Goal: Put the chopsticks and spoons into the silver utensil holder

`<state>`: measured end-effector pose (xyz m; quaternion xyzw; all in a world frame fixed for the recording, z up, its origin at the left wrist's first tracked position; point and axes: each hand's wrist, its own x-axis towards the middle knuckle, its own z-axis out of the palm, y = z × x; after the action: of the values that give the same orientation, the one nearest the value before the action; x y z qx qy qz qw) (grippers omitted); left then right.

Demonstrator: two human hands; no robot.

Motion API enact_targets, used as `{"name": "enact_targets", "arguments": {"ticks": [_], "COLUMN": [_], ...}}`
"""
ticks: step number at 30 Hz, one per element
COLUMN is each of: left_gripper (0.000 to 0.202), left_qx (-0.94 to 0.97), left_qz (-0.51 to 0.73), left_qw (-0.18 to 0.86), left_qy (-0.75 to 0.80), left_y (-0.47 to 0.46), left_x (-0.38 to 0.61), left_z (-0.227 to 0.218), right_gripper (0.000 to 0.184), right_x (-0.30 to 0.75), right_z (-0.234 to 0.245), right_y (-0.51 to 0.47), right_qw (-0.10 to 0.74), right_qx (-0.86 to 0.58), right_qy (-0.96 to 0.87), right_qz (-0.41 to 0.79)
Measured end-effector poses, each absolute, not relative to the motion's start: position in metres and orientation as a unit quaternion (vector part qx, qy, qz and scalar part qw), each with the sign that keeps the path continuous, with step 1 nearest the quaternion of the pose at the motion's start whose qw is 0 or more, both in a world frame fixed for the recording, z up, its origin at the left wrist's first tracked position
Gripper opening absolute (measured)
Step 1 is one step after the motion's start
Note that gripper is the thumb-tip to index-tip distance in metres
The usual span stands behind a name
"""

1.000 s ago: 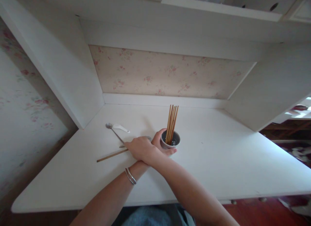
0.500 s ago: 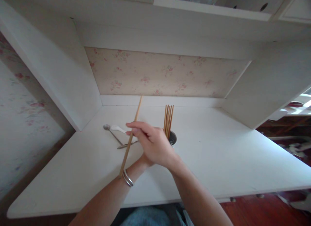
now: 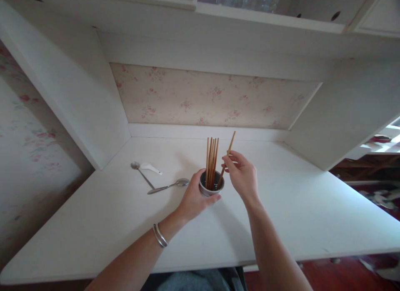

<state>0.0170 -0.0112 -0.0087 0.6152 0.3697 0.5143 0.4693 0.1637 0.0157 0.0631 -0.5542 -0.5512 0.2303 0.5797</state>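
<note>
A small grey cup (image 3: 208, 191) stands near the middle of the white desk (image 3: 296, 216) with several wooden chopsticks (image 3: 211, 159) upright in it. My left hand (image 3: 193, 199) is wrapped round the cup from the left. My right hand (image 3: 242, 176) pinches one more wooden chopstick (image 3: 230, 145), tilted, with its lower end inside the cup's rim. Two bangles sit on my left wrist.
Left of the cup lie two metal spoons (image 3: 168, 186) and a white ceramic spoon (image 3: 150, 168). White side panels close the desk at left and right, a floral back panel (image 3: 203, 95) stands behind, and a shelf runs overhead.
My right hand lifted the chopstick that lay left of the cup, carried it right across my left arm, and now has its lower end in the cup. My left hand kept hold of the cup.
</note>
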Motion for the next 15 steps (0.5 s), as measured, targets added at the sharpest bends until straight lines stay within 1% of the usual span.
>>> {"name": "enact_targets", "arguments": {"ticks": [3,8,12,15], "left_gripper": [0.085,0.086,0.083,0.084], "left_qx": [0.626,0.643,0.642,0.639], "left_qz": [0.520,0.512,0.513,0.511], "left_qw": [0.431,0.400,0.396,0.407], "left_qy": [0.391,0.407,0.410,0.406], "left_y": [-0.010,-0.008,-0.008,-0.009], "left_x": [0.017,0.015,0.015,0.015], "left_z": [-0.012,-0.014,-0.012,-0.012], "right_gripper": [0.035,0.036,0.037,0.039], "right_x": [0.158,0.154,0.151,0.150], "right_z": [0.048,0.041,0.042,0.041], "right_y": [0.019,0.021,0.018,0.017], "right_qw": [0.568,0.528,0.505,0.506], "right_qx": [-0.564,-0.588,-0.600,-0.601], "right_qy": [-0.537,-0.564,-0.579,-0.579], "right_qz": [0.265,0.240,0.224,0.221]}}
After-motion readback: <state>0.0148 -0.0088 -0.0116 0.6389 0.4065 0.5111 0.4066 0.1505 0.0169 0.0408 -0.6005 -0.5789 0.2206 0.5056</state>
